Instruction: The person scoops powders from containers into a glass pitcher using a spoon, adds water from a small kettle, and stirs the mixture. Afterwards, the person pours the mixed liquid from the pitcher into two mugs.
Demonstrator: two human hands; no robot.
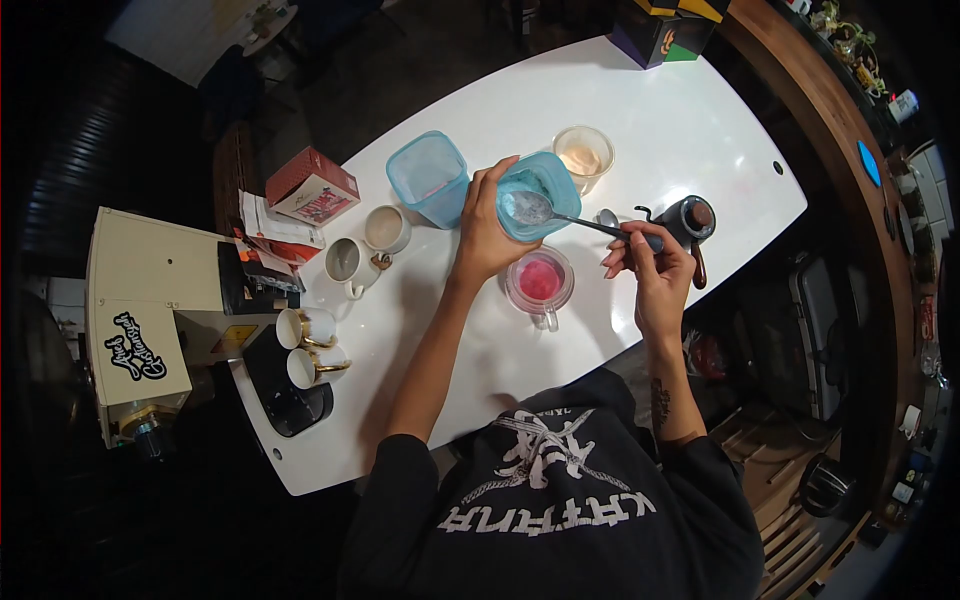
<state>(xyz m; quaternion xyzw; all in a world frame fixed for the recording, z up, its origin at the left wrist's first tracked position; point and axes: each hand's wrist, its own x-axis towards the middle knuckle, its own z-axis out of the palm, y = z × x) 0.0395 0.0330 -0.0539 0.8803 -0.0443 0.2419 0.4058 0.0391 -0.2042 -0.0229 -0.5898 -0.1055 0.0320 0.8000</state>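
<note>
My left hand (484, 228) is wrapped round the side of a blue translucent plastic container (541, 166), holding it tilted above the table. Inside it lies whitish-blue powder. Between the fingers of my right hand (655, 268) is the dark handle of a spoon (590, 224), whose bowl is in the container with powder on it. Just below stands a clear glass cup (540, 282) with something pink in it. Behind the container is a clear tub (583, 152) with pale beige contents. A second blue container (428, 178) stands upright left of my left hand.
Left on the white table (440, 340) stand a white mug (347, 266), a light cup (388, 229), a red box (312, 186) and two gold-handled cups (315, 367) on a black tray. At right is a dark pot (688, 218); a cream machine (140, 310) is at far left.
</note>
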